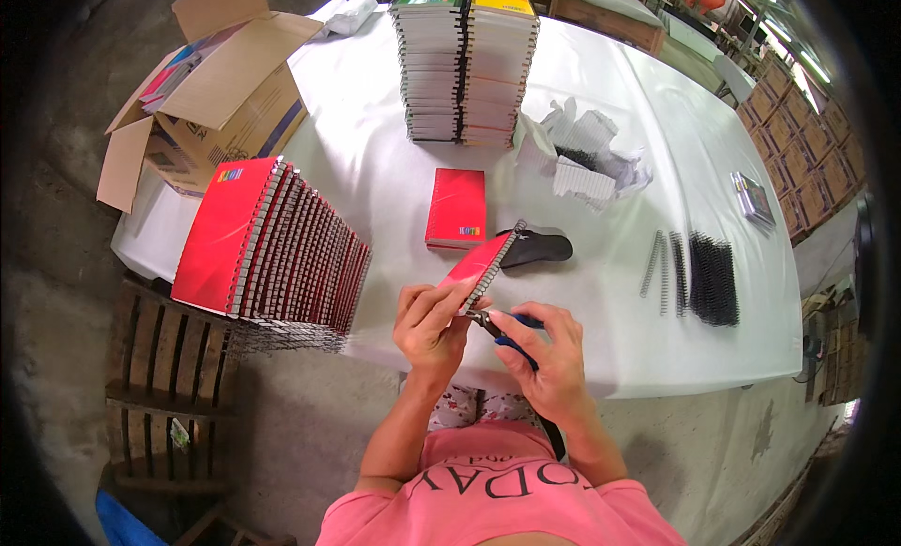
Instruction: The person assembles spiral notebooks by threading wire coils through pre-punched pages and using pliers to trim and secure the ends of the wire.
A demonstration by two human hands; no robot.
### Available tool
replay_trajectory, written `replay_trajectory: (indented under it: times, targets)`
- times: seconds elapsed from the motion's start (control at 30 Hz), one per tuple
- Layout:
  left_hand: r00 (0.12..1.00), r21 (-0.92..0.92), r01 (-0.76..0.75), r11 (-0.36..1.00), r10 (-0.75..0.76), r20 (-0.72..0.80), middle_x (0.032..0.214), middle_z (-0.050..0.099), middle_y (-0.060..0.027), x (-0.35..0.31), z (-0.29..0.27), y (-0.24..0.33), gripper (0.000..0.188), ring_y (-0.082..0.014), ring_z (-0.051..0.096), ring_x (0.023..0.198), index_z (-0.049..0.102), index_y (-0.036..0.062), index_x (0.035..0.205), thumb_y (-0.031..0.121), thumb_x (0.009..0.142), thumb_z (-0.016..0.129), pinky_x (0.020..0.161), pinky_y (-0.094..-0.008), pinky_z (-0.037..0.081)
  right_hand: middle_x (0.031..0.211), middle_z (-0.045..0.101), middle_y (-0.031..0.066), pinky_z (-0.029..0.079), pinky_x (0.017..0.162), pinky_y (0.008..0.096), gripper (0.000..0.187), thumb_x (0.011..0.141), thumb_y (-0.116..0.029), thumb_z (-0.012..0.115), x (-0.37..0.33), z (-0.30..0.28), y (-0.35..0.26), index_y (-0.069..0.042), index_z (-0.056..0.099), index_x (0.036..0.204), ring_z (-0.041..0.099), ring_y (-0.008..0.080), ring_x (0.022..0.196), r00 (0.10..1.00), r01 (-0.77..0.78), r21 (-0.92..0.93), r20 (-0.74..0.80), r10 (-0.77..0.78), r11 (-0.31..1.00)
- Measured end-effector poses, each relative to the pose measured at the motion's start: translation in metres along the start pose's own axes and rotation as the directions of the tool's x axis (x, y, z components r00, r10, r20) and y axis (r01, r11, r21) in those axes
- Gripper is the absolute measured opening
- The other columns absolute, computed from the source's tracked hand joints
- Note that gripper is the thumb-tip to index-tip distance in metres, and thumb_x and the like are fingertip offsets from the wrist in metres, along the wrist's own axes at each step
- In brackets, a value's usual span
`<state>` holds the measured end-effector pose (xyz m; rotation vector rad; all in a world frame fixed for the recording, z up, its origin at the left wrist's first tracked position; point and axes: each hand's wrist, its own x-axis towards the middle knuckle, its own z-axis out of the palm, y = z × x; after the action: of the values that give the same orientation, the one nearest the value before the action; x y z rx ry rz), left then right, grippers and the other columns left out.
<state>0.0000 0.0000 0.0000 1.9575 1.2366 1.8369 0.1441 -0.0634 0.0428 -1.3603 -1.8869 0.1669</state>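
Observation:
Tilted up above the table's near edge is a red spiral notebook (477, 266), and my left hand (432, 328) grips its lower end. My right hand (549, 354) is closed round the blue handles of a pair of pliers (488, 324). The jaws of the pliers meet the lower end of the notebook's wire coil, close to my left fingertips. Just beyond lies another red notebook (458, 206), flat on the table. Partly behind the held notebook is a black, flat, rounded object (540, 250) whose kind I cannot make out.
A tall stack of red spiral notebooks (249, 236) stands at left, beside an open cardboard box (230, 105). Two notebook stacks (432, 77) rise at the back, near crumpled paper (582, 147). Black wire coils (713, 279) lie at right on the white-covered table (601, 358).

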Motion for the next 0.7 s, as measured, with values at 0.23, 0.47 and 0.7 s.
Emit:
replay_trajectory:
  times: [0.23,0.47,0.7]
  targets:
    - [0.998,0.010,-0.050,0.999,0.050,-0.037,0.083,0.067,-0.0008,0.001,0.000,-0.004,0.045,-0.0181,0.052,0.073,0.072,0.0087,0.094,-0.006,0.051,0.078,0.063,-0.0282,0.045,0.102,0.057,0.0046,0.037,0.081,0.0361,0.032,0.083,-0.025,0.065,0.004,-0.002,-0.001,-0.020,0.063,0.115,0.054,0.0227,0.092,1.000,-0.002,0.003,0.019,0.002,1.000]
    - [0.989,0.066,-0.119,0.991,0.124,-0.082,0.080,0.066,-0.0006,-0.006,0.005,-0.001,0.043,-0.0181,0.052,0.071,0.071,0.0088,0.092,-0.005,0.052,0.080,0.061,-0.0285,0.045,0.095,0.059,0.0113,0.047,0.062,0.0293,0.033,0.091,-0.028,0.056,-0.007,-0.006,0.010,-0.011,0.059,0.118,0.059,0.0208,0.079,0.682,-0.728,0.660,0.670,0.294,0.185]
    - [0.971,-0.173,0.127,0.977,-0.158,-0.180,0.081,0.063,0.0022,0.007,0.008,0.012,0.037,-0.0129,0.049,0.071,0.065,0.0044,0.103,-0.001,0.068,0.076,0.065,-0.0234,0.043,0.102,0.058,0.0106,0.043,0.080,0.0401,0.034,0.089,-0.032,0.058,-0.012,-0.001,0.019,-0.011,0.059,0.116,0.056,0.0246,0.097,0.952,-0.284,0.270,0.192,0.238,0.920]
